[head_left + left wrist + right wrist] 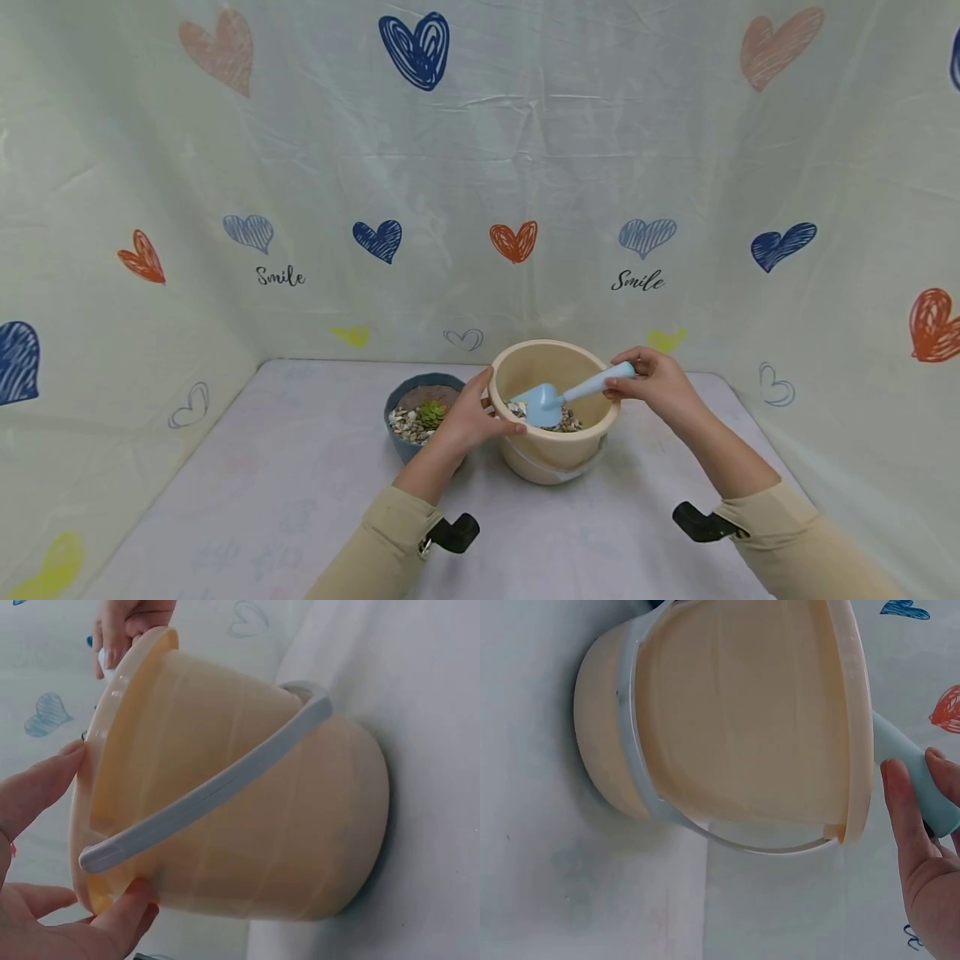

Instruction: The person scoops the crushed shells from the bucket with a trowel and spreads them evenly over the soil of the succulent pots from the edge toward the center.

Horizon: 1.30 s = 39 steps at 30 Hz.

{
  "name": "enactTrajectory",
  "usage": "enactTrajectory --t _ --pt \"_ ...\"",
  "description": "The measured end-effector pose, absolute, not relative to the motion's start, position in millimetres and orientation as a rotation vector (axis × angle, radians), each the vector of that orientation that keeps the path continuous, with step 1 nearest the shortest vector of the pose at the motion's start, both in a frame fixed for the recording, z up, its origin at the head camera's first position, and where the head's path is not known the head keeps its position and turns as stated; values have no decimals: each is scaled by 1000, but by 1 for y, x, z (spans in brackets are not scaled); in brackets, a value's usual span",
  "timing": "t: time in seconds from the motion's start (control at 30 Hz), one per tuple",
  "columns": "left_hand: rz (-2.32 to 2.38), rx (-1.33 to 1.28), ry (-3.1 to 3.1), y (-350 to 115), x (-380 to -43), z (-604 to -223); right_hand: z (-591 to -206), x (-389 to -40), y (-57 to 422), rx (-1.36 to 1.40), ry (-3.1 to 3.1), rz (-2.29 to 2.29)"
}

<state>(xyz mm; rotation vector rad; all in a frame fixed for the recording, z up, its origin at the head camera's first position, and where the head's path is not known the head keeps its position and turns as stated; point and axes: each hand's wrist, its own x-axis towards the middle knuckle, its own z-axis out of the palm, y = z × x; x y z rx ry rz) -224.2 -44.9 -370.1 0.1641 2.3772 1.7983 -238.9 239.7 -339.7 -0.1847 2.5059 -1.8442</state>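
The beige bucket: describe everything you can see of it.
The beige bucket looks like plastic: round, narrowing toward its base, with a thick rim and a pale grey handle hanging down its side. It stands upright on the table beside the blue pot, pebbles inside. The left hand grips its rim, while a light blue scoop, held by the right hand, reaches into it.

PLACE: you are in a small sheet-lined booth (90, 192), seemingly a makeshift set-up | LANDMARK: the pale table (300, 467) before you | SHEETING (465, 158): glossy, creased, rising behind the table and along both its sides | PRINT: coloured hearts (378, 240) and "Smile" lettering (638, 281) beyond the table | BUILDING: home or studio, you cannot tell
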Motion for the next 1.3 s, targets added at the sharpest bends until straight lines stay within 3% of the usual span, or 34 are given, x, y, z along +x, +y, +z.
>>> enactTrajectory --t 0.63,1.3 --pt "1767 178 2462 -72 -223 -358 -334 -240 248 -207 2556 -1875" --pt "1595 310 2606 -163 -243 -346 -305 -253 203 -302 2438 -2014"
